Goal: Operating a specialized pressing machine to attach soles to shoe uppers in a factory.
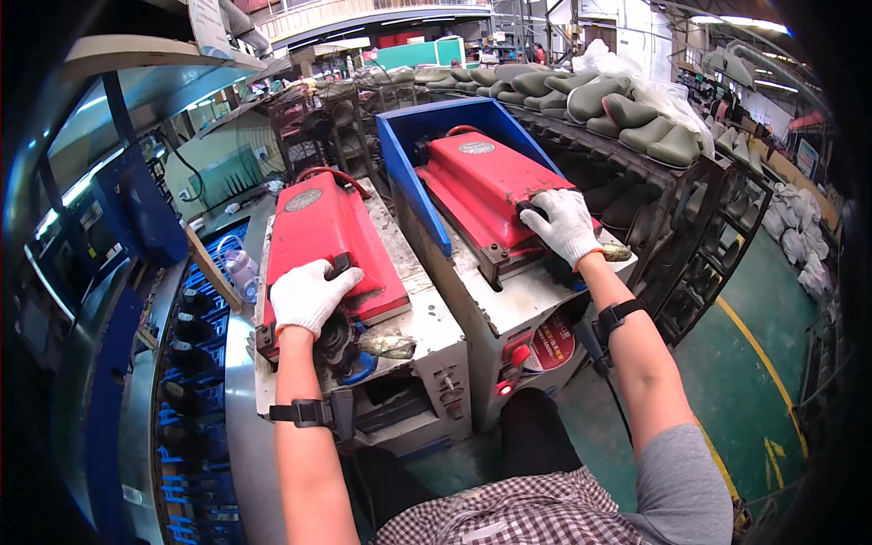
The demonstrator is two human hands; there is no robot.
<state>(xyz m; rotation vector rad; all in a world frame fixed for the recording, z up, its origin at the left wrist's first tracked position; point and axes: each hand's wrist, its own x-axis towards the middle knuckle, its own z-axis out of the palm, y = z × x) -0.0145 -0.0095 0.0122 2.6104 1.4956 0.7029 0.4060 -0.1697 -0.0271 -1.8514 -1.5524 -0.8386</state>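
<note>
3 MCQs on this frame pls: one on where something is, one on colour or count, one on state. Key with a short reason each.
1. Where does the right hand rest?
A. on the right red lid
B. on the green floor
C. on the rack of grey shoe soles

2. How many red-lidded machines stand in front of the person?
A. one
B. two
C. four

3. What covers the hands?
A. nothing
B. black mitts
C. white gloves

Key: 1 A, its glove lies on that lid's near edge. 2 B, the left red lid and the right one sit side by side. 3 C, the left hand and the right are both in white gloves.
</note>
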